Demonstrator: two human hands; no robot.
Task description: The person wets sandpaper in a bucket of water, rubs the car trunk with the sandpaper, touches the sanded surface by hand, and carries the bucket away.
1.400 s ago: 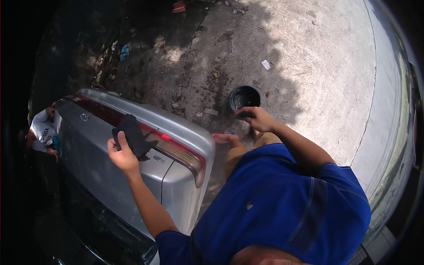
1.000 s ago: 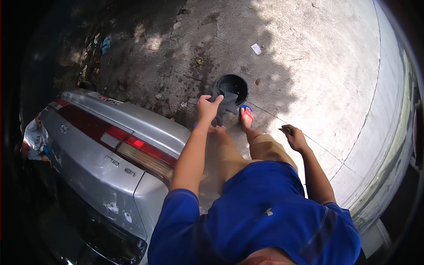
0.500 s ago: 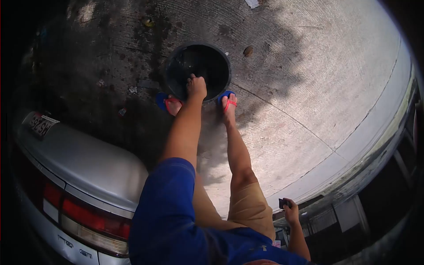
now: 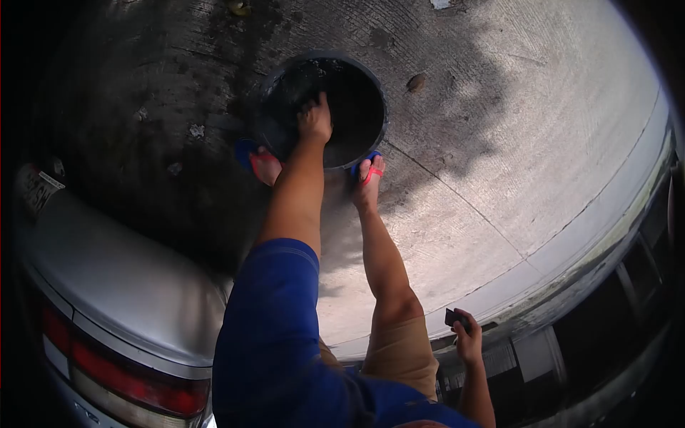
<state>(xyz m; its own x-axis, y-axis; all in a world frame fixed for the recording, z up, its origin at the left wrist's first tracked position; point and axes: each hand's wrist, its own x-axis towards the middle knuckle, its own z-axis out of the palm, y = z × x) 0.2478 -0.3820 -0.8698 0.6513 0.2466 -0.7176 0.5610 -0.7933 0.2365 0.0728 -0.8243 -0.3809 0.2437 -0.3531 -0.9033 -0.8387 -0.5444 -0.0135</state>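
Note:
My left hand [image 4: 315, 119] reaches down into a black bucket [image 4: 380, 114] that stands on the concrete between my feet. Its fingers are closed around a dark cloth [image 4: 297, 90], which mostly merges with the dark inside of the bucket. My right hand [image 4: 469, 341] hangs back by my hip at the lower right. It grips a small dark object [image 4: 452, 318] that I cannot identify.
The silver rear of a car [image 4: 121, 282] with a red tail light [image 4: 135, 385] fills the lower left, close to my left arm. My feet in flip-flops [image 4: 366, 173] stand against the bucket. Concrete ground stretches to the right, with a kerb and railing at the far right.
My left hand took the cloth off the car's boot lid, carried it to the bucket and pushed it inside. I bent down over the bucket. My right hand swung back beside my hip.

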